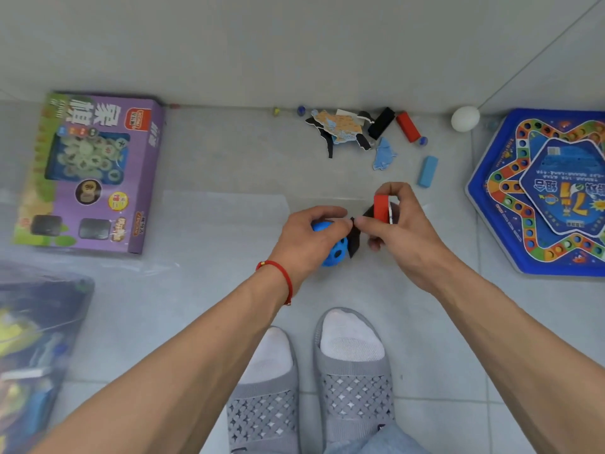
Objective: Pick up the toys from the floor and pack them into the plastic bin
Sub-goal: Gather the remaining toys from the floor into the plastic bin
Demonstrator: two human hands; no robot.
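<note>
The left hand (311, 235) curls its fingers over a blue ball (330, 247) with holes in it, and just to the right of the ball the right hand (397, 231) pinches a red block (381, 208) together with some flat black pieces (355, 240). Beyond the ball, against the wall, more toys wait on the floor (229, 165): a pile of puzzle pieces (340, 129), another red block (408, 126), a light blue block (427, 171) and a white egg (465, 118), while the clear bin (45, 322) sits far left of the ball. The ball looks light and springy, easy to cup whole; the thin puzzle pieces likely bend and lie flat, so lift them by an edge.
</note>
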